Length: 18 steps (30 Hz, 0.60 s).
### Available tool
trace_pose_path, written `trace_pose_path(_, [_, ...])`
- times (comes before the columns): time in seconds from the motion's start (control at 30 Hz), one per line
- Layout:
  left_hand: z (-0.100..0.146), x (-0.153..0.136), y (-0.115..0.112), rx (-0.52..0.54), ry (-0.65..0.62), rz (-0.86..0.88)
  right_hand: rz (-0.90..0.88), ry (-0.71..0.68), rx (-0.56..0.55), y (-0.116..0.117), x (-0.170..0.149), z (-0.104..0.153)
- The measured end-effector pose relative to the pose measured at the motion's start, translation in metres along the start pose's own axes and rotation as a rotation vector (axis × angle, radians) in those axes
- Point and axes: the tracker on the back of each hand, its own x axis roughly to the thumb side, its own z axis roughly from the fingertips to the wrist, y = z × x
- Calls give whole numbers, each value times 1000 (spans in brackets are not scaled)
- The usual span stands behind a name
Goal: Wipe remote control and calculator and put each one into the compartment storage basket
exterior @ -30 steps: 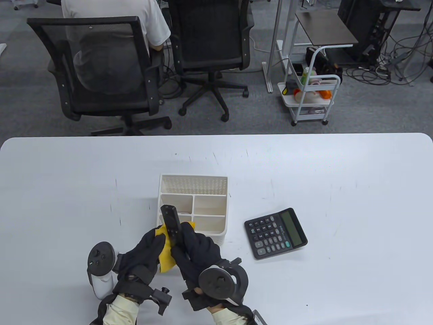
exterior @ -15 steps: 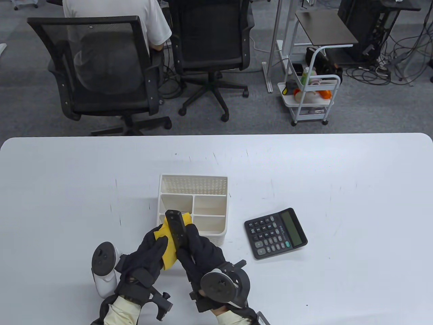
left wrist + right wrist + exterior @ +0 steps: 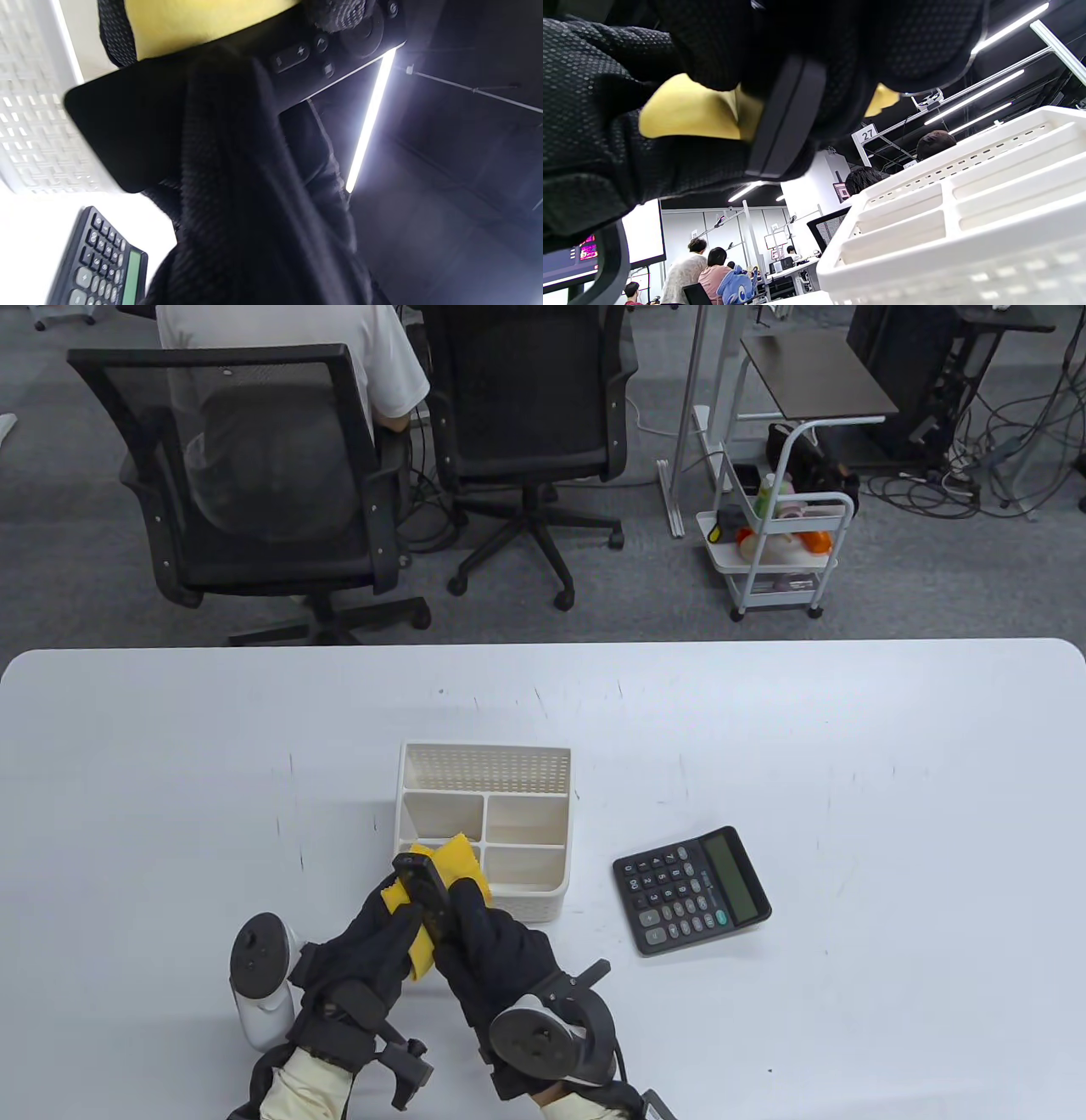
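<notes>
A white table [image 3: 848, 729] seen from above. Near its front edge, two hands in black gloves meet over the near left corner of a white compartment storage basket [image 3: 484, 759]. The right hand [image 3: 488, 937] grips a black remote control [image 3: 420, 882], its far end pointing away from the person. The left hand [image 3: 369, 942] holds a yellow cloth [image 3: 454, 857] against the remote's left side and underneath it; the cloth spreads over the basket's near left compartment. A black calculator [image 3: 691, 891] lies flat on the table to the right of the basket, apart from it. Beyond the table stand two black office chairs [image 3: 254, 475], with a person seated in the left one, and a small white cart [image 3: 785, 551].
</notes>
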Motion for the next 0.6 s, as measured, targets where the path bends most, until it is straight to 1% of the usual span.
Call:
trace_pose_path(0.13, [-2,-2,-8,-70,37,-65,-24,80,-33,-4,-8,-2])
trace_pose_path(0.2, [-3,-2,-10,-89,37,-90,-23,108,-40,-6,-13,-2])
trace_pose_path(0.33, [-1,3,-10,-42,5,-52,11,115,-33,-8,-18,-1])
trace_pose_path(0.47, [3,8,-1,25,-47,-17,7,52,28,0,-14,2])
trace_pose_path(0.6, [3,8,5,50,-80,29,47,-6,39,3,-7,3])
